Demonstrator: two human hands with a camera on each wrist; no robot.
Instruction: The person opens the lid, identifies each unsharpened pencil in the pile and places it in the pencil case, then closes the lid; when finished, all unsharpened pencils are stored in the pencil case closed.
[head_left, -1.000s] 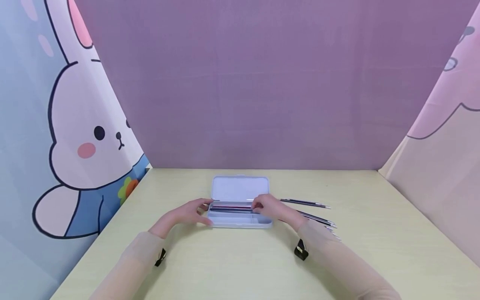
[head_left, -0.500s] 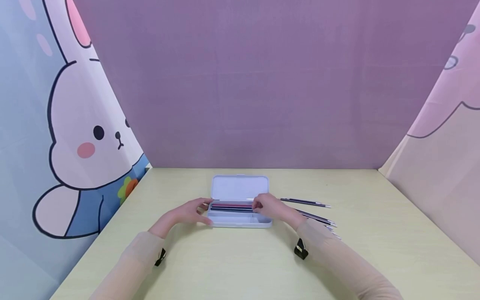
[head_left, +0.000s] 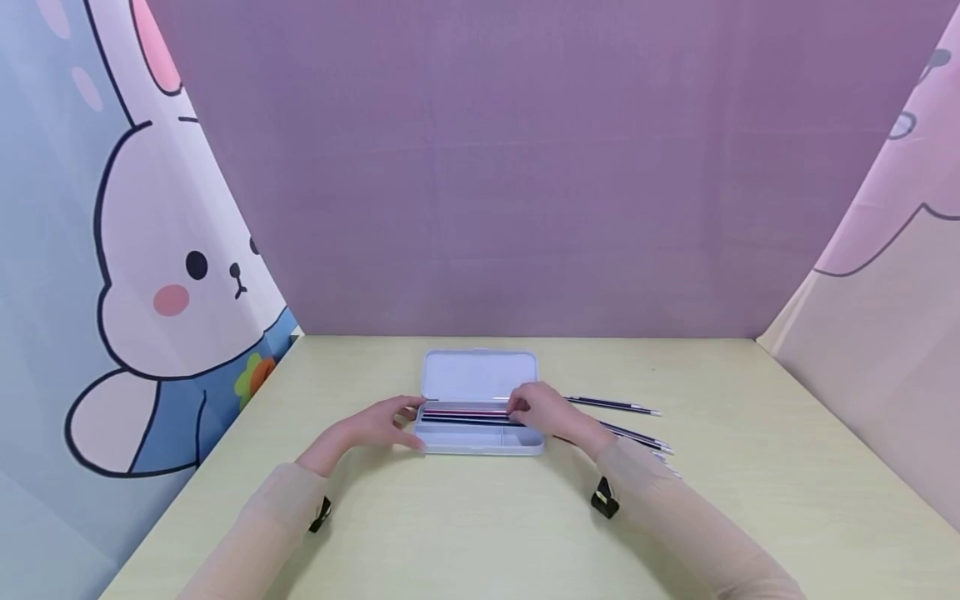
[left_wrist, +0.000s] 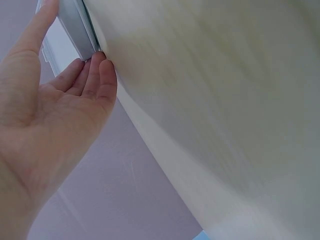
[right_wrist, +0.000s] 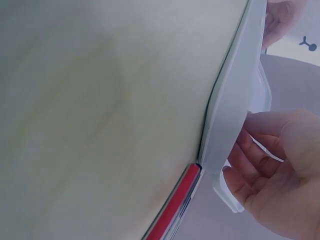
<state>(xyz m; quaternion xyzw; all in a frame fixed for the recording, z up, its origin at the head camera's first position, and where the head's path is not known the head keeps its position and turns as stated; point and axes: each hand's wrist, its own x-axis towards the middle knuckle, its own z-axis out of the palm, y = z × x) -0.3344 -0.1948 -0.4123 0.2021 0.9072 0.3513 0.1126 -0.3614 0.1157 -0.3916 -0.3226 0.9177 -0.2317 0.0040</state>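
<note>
A pale plastic pencil case (head_left: 480, 450) lies on the table with its lid (head_left: 480, 375) thrown back. Several dark and red pencils (head_left: 465, 419) lie lengthwise in its rear compartment. My left hand (head_left: 382, 423) grips the case's left end, thumb at the front corner and fingers (left_wrist: 92, 80) behind. At the right end, my right hand (head_left: 543, 410) bends over the pencils' ends. In the right wrist view its fingers (right_wrist: 250, 165) are bent behind the case wall, which hides some tips, so I cannot tell whether they pinch a pencil.
Dark pencils with pale ends (head_left: 611, 406) lie loose right of the case, and more lie partly under the right forearm (head_left: 637, 437). A red pencil (right_wrist: 175, 205) lies close to the case's right end. A purple curtain (head_left: 480, 167) hangs behind the table.
The pencils in the case, blurred earlier, now lie in the rear compartment. My right hand has shifted slightly right, uncovering more of them. The left hand has stayed put.
</note>
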